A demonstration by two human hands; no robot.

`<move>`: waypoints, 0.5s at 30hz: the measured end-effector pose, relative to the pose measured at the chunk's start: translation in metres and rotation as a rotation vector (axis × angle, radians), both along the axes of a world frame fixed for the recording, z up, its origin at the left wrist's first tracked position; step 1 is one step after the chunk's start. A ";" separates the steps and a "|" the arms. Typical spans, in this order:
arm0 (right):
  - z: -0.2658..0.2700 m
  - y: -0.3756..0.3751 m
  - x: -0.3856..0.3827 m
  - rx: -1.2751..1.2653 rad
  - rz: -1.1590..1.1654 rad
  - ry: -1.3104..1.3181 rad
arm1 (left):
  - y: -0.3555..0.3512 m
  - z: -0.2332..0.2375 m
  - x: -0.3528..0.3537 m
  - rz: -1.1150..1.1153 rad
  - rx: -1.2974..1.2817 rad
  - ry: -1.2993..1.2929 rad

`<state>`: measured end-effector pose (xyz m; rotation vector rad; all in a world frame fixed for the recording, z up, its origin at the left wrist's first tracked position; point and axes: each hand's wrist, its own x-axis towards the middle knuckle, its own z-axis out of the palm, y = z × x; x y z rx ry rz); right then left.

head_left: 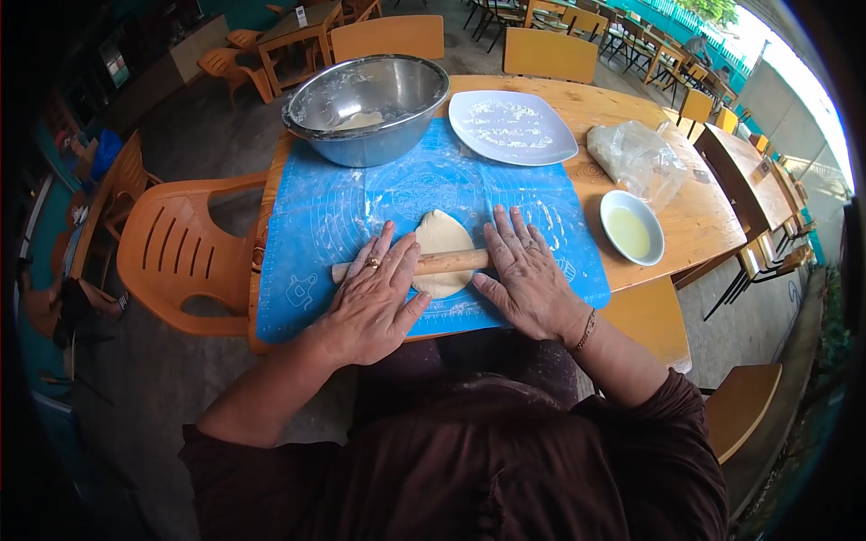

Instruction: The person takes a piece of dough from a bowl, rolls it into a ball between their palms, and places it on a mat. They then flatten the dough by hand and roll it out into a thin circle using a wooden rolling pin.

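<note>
A wooden rolling pin [451,262] lies crosswise over a flattened oval of pale dough [444,234] on a blue silicone mat [316,221]. My left hand [372,296] rests flat over the pin's left part, fingers stretched forward; a ring shows on one finger. On the pin's right end lies my right hand [528,279], its fingers also extended and a bracelet at the wrist. Neither hand wraps round the pin. Both palms cover parts of it, and the pin hides a strip of the dough. White flour smears mark the mat.
A steel bowl [361,149] with some dough inside stands at the back left. Beside it is a floured white plate [514,149]. To the right are a clear plastic bag [636,160] and a small bowl of yellowish liquid [627,233]. An orange chair [185,257] touches the left side.
</note>
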<state>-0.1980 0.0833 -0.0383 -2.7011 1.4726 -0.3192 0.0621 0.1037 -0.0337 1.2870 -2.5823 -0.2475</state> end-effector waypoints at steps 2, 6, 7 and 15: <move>0.001 0.011 -0.002 -0.013 0.013 -0.012 | 0.009 -0.001 0.002 -0.019 -0.009 0.028; 0.005 0.033 -0.010 0.019 0.062 -0.050 | 0.030 0.003 0.006 -0.072 0.007 0.076; 0.006 0.037 -0.012 0.015 0.062 -0.050 | 0.035 0.006 0.005 -0.088 -0.013 0.062; 0.009 0.059 -0.024 0.028 0.134 -0.097 | 0.044 -0.005 0.000 -0.089 -0.269 0.169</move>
